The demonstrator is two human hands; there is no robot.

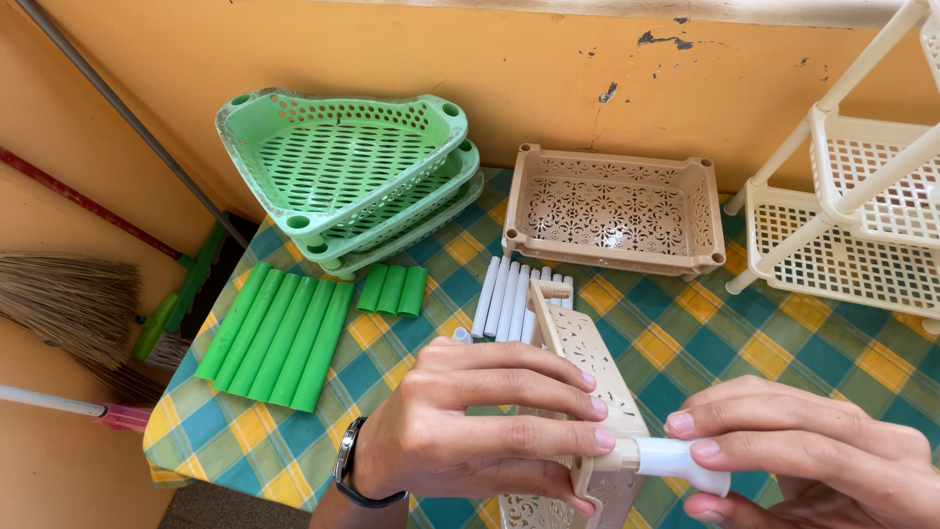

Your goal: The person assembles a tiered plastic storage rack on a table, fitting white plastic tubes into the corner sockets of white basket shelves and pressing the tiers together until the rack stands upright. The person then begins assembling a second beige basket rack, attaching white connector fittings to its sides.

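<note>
Left hand (480, 431): grips beige tray (587, 392) — tilted, near.
Right hand (813, 456): pinches white tube (676, 458) at tray's corner socket (seating unclear).
Left: white tubes (509, 299) lie loose on bench (685, 333) — unfitted.

bare cloth (783, 343) right, white tubes (509, 299) crowding centre

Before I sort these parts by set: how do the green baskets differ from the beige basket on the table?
The green baskets are triangular and stacked; the beige basket is rectangular and stands alone. The green baskets have plain slotted mesh, the beige basket a floral cut-out pattern. Both are perforated plastic with corner sockets, on the checked tablecloth.
</note>
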